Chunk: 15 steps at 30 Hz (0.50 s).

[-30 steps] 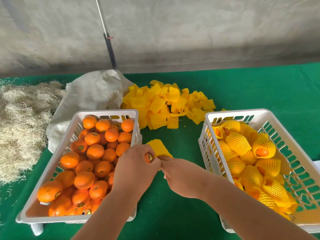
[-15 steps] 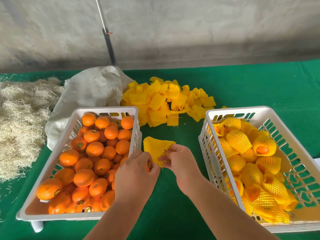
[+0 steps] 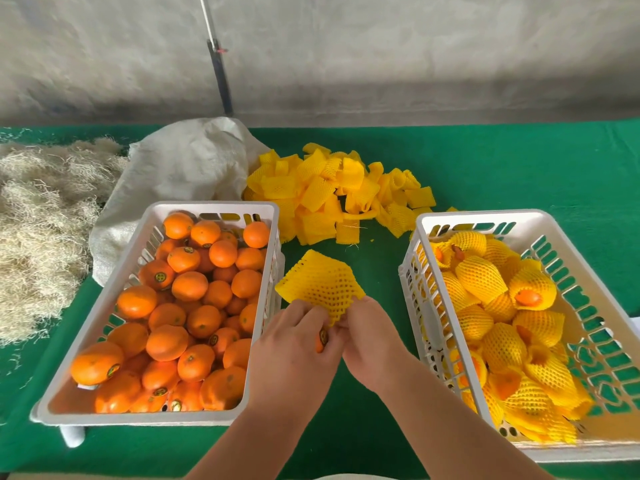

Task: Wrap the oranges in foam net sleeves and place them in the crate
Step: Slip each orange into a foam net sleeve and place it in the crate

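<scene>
1. Head view: a green-covered table (image 3: 502, 168) runs across the middle of the frame under a grey wall. At centre left stands a white crate of bare oranges (image 3: 104, 415), at right the crate (image 3: 481, 216) holding wrapped fruit, and a pile of yellow sleeves (image 3: 332, 192) sits at upper centre.
2. At lower centre we see the left hand (image 3: 294, 351) curled round an orange (image 3: 320, 339), which is mostly hidden; only a sliver with a sticker shows.
3. The right hand (image 3: 372, 341) pinches the near edge of a foam net sleeve (image 3: 320, 280), which fans out flat toward the frame's centre.
4. We judge the mouth is not yet opened; if the pinch catches both layers, the orange will jam against it.
5. Stretching hard could tear the mesh.
6. The orange might slip from the left hand's grasp and roll off the table.
7. Both forearms enter from the bottom edge and converge, and the two hands touch at the fingertips.
</scene>
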Available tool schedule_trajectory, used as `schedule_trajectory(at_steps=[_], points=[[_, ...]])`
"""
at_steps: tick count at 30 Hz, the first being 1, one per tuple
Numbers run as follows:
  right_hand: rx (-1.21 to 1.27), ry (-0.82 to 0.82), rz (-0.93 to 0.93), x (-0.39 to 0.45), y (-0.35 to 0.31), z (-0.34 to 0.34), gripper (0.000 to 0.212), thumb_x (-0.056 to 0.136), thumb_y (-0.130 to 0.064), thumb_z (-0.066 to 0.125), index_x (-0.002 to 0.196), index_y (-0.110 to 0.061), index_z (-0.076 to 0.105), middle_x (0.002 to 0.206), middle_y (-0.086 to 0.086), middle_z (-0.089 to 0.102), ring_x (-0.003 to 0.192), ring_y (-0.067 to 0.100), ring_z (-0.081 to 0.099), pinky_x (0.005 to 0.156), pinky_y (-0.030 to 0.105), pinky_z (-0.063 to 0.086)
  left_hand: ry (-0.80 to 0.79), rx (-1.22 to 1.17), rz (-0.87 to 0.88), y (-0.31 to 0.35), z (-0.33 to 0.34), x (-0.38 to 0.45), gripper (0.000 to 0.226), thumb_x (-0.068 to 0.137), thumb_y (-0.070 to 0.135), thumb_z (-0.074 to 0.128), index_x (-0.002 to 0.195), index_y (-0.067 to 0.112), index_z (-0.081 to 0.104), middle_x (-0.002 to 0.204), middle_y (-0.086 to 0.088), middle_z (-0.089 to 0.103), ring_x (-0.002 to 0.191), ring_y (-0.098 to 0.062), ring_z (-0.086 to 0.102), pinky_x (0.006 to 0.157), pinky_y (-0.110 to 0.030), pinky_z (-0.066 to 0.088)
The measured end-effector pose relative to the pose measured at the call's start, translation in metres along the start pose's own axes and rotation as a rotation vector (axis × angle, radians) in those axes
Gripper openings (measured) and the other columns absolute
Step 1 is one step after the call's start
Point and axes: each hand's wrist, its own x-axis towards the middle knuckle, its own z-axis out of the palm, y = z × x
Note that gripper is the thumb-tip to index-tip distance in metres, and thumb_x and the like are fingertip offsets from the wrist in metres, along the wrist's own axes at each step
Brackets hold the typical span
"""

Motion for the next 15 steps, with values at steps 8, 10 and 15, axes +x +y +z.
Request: schedule_trajectory(at_steps=[8,10,15], points=[[0.037,-0.086,-0.104,-0.004,-0.014,-0.011,0.027,0.103,0.003,0.051,0.109,-0.007,0.075,0.095,0.016,0.071,0.085,0.026,0.072,0.069,0.034,0.061,0.003,-0.111,0.058,0.012,-0.006,-0.011,0.009,0.085,0.026,0.076,0.080,0.027,0.070,0.088,0.018,0.062,0.074,-0.004,0.055,0.055,-0.019,0.049],[-0.033,-0.068,-0.143,-0.003,-0.012,-0.009,0.020,0.102,-0.005,0.057,0.098,-0.009,0.075,0.088,0.013,0.070,0.081,0.025,0.072,0.066,0.033,0.060,0.049,-0.143,0.078,0.015,-0.005,-0.014,0.009,0.088,0.031,0.070,0.081,0.026,0.072,0.091,0.018,0.064,0.077,-0.004,0.056,0.059,-0.021,0.052],[-0.140,-0.031,-0.250,-0.005,-0.007,-0.007,0.035,0.099,-0.017,0.054,0.067,-0.020,0.069,0.065,0.003,0.063,0.062,0.015,0.068,0.053,0.027,0.054,0.062,-0.123,0.144,0.015,-0.001,-0.017,0.009,0.084,0.023,0.083,0.082,0.021,0.074,0.092,0.012,0.068,0.078,-0.005,0.060,0.062,-0.026,0.057]])
